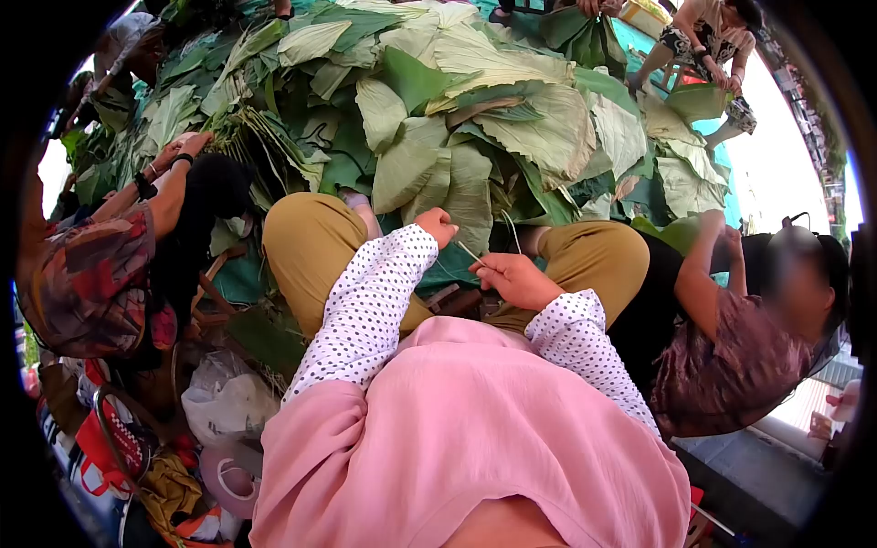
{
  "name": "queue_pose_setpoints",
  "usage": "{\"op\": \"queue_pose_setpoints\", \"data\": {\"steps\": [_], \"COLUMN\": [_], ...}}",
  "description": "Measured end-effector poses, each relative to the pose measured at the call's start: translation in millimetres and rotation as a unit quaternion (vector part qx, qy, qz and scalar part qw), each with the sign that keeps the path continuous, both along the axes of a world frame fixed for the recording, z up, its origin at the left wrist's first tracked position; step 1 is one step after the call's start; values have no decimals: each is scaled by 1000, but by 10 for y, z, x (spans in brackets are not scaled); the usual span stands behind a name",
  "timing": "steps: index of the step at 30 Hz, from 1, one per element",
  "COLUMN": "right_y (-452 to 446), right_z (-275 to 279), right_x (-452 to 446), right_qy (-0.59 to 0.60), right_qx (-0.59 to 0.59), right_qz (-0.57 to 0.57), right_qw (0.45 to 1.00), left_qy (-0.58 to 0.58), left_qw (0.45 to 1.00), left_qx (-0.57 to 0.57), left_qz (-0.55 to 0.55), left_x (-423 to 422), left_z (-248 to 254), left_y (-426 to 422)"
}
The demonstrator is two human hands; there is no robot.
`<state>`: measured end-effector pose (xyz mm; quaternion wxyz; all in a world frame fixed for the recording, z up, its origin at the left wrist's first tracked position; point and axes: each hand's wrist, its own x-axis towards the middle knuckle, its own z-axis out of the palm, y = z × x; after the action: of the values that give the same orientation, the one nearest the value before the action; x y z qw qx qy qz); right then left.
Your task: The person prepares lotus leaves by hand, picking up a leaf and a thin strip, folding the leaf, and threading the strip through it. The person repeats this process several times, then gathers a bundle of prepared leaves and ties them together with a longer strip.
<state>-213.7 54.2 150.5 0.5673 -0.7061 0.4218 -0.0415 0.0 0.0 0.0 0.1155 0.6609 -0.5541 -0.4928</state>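
Between my knees, my right hand pinches a thin pale stem, which points up and left. My left hand is closed just beyond the far end of that stem; what its curled fingers hold, if anything, is hidden. A faint thin strand shows below the hands. In front of my knees spreads a big pile of broad pale-green leaves, some wilted and folded, which look like lotus leaves.
A person on my left handles a bundle of stalks. Another person sits close on my right, hands raised by a leaf. Others work across the pile. A plastic bag and a red bag lie at lower left.
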Motion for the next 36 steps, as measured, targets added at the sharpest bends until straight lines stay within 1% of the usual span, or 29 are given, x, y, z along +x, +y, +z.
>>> {"op": "queue_pose_setpoints", "data": {"steps": [2, 3, 4, 5, 6, 7, 8, 9, 10, 11, 13, 15, 16, 17, 19, 20, 22, 23, 25, 27, 29, 30, 31, 32, 33, 34, 36], "right_y": [-110, 158, 52, -20, -56, -57, -62, -62, -67, -71, -67, -40, -8, 12, 65, 70, 51, 33, -34, -151, -270, -331, -416, -501, -559, -555, -498], "right_z": [338, 339, 544, 734, 1004, 1216, 1332, 1463, 1551, 1628, 1613, 1505, 1483, 1458, 1411, 1395, 1378, 1356, 1232, 960, 736, 618, 451, 267, 179, 310, 517], "right_x": [-323, -9, -212, -251, -339, -458, -513, -541, -588, -604, -600, -557, -493, -452, -422, -424, -376, -347, -295, -231, -64, 3, -50, -136, -178, -11, 318], "right_qy": [-32, -52, -51, -73, -87, -111, -191, -254, -288, -308, -319, -293, -261, -258, -226, -225, -226, -229, -236, -263, -293, -293, -292, -372, -444, -445, -285], "right_qx": [-34, -13, -56, -97, -114, -131, -157, -189, -220, -232, -232, -201, -205, -211, -194, -190, -179, -162, -103, -30, 66, 94, 94, 190, 282, 281, 283], "right_qz": [-69, -113, -137, -168, -220, -275, -325, -358, -389, -394, -403, -418, -414, -415, -412, -408, -417, -422, -427, -428, -468, -483, -481, -424, -360, -361, -448], "right_qw": [997, 992, 988, 978, 965, 946, 913, 879, 847, 834, 826, 836, 848, 847, 861, 864, 862, 862, 867, 864, 831, 820, 821, 804, 770, 770, 799], "left_qy": [7, -79, -70, -84, -73, -87, -109, -104, -102, -103, -106, -107, -119, -120, -83, -79, -62, -63, -30, 38, 87, 127, 167, 179, 190, 191, 223], "left_qw": [997, 992, 991, 987, 987, 986, 983, 983, 985, 986, 987, 989, 986, 983, 975, 977, 935, 935, 885, 823, 777, 773, 764, 763, 761, 760, 749], "left_qx": [3, 53, 51, 48, 44, 14, -20, -22, -26, -33, -27, 11, 30, 15, -20, -22, -122, -120, -324, -475, -575, -594, -610, -616, -620, -620, -614], "left_qz": [70, 80, 105, 130, 135, 140, 145, 150, 138, 126, 116, 98, 112, 136, 204, 199, 327, 327, 334, 310, 240, 186, 129, 75, 20, 19, -110], "left_x": [-199, 323, 187, 267, 220, 171, 212, 200, 177, 179, 175, 167, 141, 142, 159, 98, 41, 13, -82, -197, -270, -292, -306, -300, -314, -361, -452], "left_z": [-48, 52, 167, 251, 208, 135, 112, 129, 159, 200, 235, 180, 36, -112, -212, -249, -54, 57, 403, 786, 1253, 1421, 1561, 1691, 1768, 1754, 1638], "left_y": [-215, 131, 13, -84, -178, -235, -319, -377, -430, -501, -582, -655, -695, -712, -720, -730, -674, -671, -667, -661, -514, -406, -283, -129, 22, 156, 393]}}
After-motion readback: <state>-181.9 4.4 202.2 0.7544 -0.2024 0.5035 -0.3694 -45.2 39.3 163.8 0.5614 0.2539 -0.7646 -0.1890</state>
